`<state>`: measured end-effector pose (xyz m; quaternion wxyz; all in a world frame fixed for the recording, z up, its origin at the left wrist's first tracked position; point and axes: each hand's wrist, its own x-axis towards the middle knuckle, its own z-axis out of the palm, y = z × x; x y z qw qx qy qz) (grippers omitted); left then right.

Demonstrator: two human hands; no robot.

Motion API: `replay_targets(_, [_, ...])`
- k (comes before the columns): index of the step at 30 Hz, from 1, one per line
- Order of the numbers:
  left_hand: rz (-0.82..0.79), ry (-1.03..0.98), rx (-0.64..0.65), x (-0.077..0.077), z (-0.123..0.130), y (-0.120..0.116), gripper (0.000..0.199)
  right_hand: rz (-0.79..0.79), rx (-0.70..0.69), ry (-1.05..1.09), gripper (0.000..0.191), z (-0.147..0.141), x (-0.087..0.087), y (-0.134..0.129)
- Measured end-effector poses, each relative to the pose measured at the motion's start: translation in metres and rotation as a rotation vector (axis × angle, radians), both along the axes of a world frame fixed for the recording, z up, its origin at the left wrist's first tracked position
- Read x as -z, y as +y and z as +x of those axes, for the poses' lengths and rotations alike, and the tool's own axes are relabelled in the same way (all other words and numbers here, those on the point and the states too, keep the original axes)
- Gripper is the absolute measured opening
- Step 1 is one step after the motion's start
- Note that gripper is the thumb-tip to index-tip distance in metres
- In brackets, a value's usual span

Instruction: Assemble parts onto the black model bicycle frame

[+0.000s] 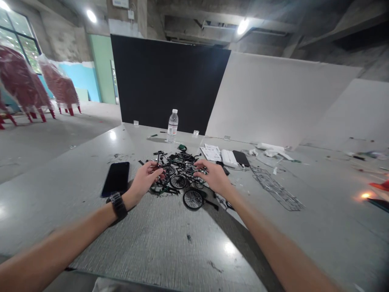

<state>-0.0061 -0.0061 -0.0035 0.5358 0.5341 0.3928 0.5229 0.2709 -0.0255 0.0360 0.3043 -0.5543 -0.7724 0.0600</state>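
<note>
A pile of small black model parts with spoked wheels [178,181] lies on the grey table [146,243]. My left hand [147,178], with a dark watch on its wrist, is at the pile's left side, fingers curled round a thin black part [158,158] that points up. Over the right side of the pile is my right hand [211,174], its thumb and fingers apart with nothing seen between them. Nearer to me than the pile lies a larger spoked wheel [193,199], touched by neither hand.
A black phone [116,179] lies left of the pile. Behind it stands a water bottle [172,126]. Paper sheets [210,152], a white power bank [229,158] and a dark device [241,158] lie at the back right, near an empty parts frame [276,188]. Upright panels [170,81] close off the back.
</note>
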Motion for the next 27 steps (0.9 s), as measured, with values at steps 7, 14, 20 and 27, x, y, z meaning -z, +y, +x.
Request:
replay_targets(7, [0.011, 0.02, 0.038, 0.0, 0.0, -0.001, 0.034, 0.086, -0.147, 0.164, 0.02, -0.022, -0.006, -0.013])
replay_targets(14, [-0.003, 0.002, 0.055, -0.003, 0.002, -0.003, 0.034, -0.077, -0.148, 0.484, 0.029, -0.034, -0.007, -0.015])
replay_targets(20, [-0.002, 0.012, 0.062, -0.004, 0.002, -0.004, 0.031, -0.165, -0.218, 0.677, 0.036, -0.038, -0.01, -0.016])
replay_targets(27, [0.007, -0.003, 0.082, -0.001, 0.003, -0.003, 0.029, -0.204, -0.229, 0.711, 0.04, -0.038, -0.009, -0.015])
